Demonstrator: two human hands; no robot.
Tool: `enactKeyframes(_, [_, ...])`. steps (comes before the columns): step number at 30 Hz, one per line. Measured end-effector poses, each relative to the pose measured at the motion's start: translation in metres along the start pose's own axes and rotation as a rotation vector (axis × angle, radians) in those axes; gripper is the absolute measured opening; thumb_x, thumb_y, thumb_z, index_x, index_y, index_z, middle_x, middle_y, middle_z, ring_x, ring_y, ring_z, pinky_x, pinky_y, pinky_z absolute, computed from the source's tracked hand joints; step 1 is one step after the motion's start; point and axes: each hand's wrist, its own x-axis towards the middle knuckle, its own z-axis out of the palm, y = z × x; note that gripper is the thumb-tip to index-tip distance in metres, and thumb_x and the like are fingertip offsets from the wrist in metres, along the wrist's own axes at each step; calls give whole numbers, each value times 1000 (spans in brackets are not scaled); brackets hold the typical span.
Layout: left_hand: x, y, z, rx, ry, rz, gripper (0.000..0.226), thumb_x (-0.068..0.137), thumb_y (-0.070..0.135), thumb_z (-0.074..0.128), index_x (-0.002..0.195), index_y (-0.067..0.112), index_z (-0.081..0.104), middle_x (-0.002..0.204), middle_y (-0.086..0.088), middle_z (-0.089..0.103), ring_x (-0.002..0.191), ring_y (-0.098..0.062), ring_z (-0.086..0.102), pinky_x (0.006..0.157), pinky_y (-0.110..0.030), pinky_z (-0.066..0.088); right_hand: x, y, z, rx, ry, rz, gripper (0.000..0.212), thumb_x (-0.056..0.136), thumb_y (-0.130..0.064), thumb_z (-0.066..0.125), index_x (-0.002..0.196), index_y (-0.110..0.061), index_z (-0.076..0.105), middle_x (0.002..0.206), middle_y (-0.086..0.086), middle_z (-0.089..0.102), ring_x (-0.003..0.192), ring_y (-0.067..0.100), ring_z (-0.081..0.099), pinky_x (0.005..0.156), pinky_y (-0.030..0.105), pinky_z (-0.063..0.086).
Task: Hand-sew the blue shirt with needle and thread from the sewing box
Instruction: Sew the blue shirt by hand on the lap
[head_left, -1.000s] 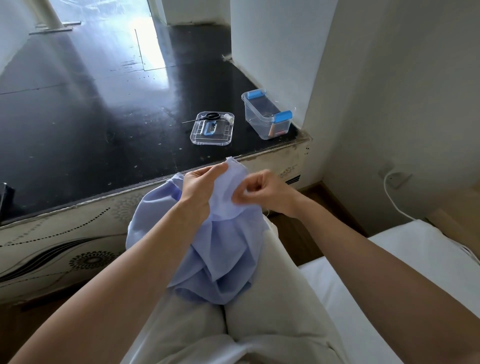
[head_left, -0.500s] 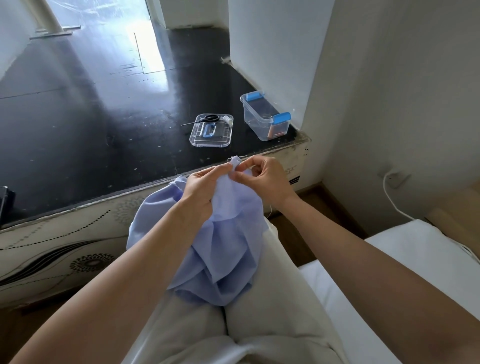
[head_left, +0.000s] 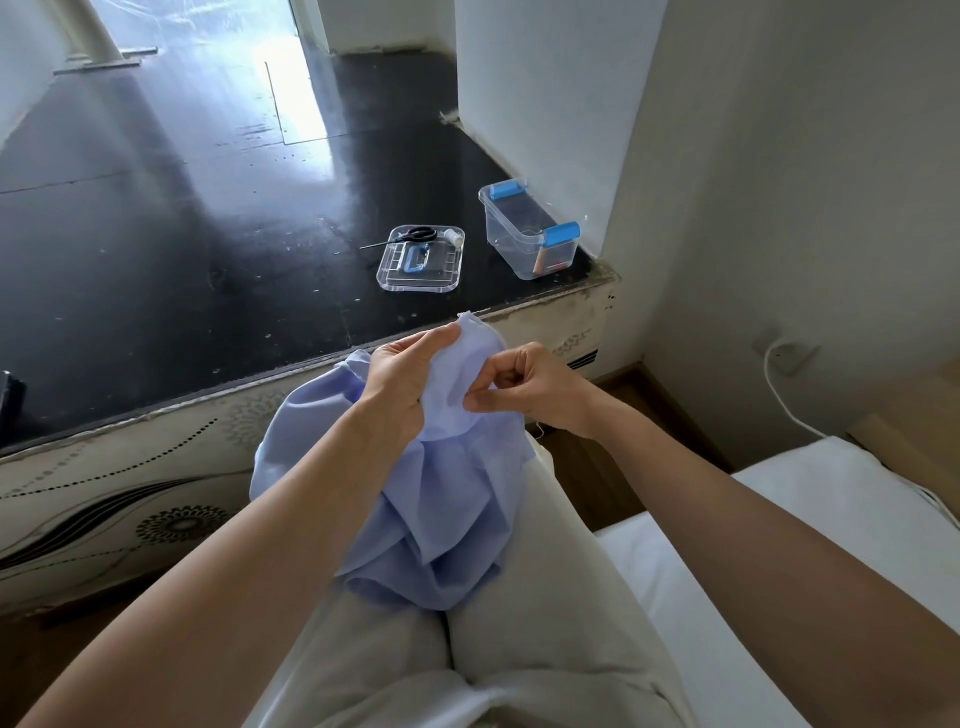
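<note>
Over the lap, both forearms reach forward with the hands meeting at the raised top edge of the blue shirt (head_left: 441, 509). The left hand (head_left: 400, 379) is palm-down-ish, fingers wrapped round a bunched fold of the fabric and holding it up. The right hand (head_left: 524, 387) is curled tight, thumb and forefinger pinching right at the cloth just beside the left one; if there's a needle in that pinch, it's too small to see. A thin pale thread (head_left: 541, 430) dangles under the right wrist.

Shirt is soft, light, matte cotton-looking stuff, all crumpled folds spilling down onto pale trousers (head_left: 545, 597). Up on the glossy black ledge (head_left: 156, 234) sits the sewing box (head_left: 530, 244), a clear plastic tub with blue clips, open. Its flat clear lid (head_left: 420, 260) lies just beside it with black-handled scissors (head_left: 415, 235) and a small white spool (head_left: 456, 238) on it.
</note>
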Motion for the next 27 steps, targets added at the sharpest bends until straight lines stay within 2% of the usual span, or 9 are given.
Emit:
enactKeyframes(3, [-1,-1,-2,9,8,9,21,92,33,61,104,15,61,102,-10,64,97,-25,59,71,-33,51,-2,0,-1,1,-63,40,30,84,-25,75,101,0,72,96,25,67,91,42,62,86,55,55])
enactKeyframes(6, [-4,1,-1,13,-6,38,13,93,29,60,94,16,63,92,-7,65,85,-20,61,69,-32,51,-3,-3,-2,-28,-63,51,29,85,-23,73,102,0,71,94,23,67,87,37,64,86,50,57])
enactKeyframes(8, [-6,1,0,-16,17,83,9,90,22,67,83,16,68,77,-4,67,73,-18,63,62,-30,52,-5,-9,-5,-22,15,20,25,88,-21,70,103,-1,69,82,14,66,69,17,63,71,30,59])
enactKeyframes(11, [-8,-2,-2,73,20,191,7,84,21,74,78,19,76,75,-3,70,75,-21,62,64,-29,52,-3,-18,-11,96,332,14,26,94,-18,62,116,-4,59,66,-14,60,49,-5,54,50,7,41])
enactKeyframes(13, [-12,-2,-3,144,-15,221,4,84,22,74,80,21,76,80,-5,69,79,-22,61,66,-31,51,-1,-19,-16,167,406,43,33,95,-20,60,125,-8,54,55,-18,58,44,-7,51,46,5,37])
enactKeyframes(16, [-16,-1,-4,258,-94,260,10,87,21,70,79,22,76,84,-9,69,81,-26,61,71,-36,50,1,-21,-15,128,289,109,31,93,-25,64,118,-7,63,76,-6,64,50,-7,57,49,7,41])
enactKeyframes(18, [-17,0,-6,300,-136,270,18,89,21,66,75,26,75,81,-6,68,80,-25,60,72,-37,50,1,-20,-12,111,319,116,25,91,-24,67,105,-4,68,85,1,65,55,-6,59,50,9,43])
enactKeyframes(23, [-10,-4,-10,569,-18,423,8,90,22,68,84,18,72,78,1,66,71,-12,60,59,-15,49,-2,-12,-8,131,391,119,20,89,-20,69,98,-3,68,89,7,66,55,-5,59,49,8,43])
enactKeyframes(27, [-5,-4,-10,629,8,505,5,91,20,67,90,16,70,83,2,65,74,-9,60,58,-7,48,-3,-13,-7,162,401,125,22,90,-19,67,99,1,66,90,10,64,51,-5,57,47,8,42])
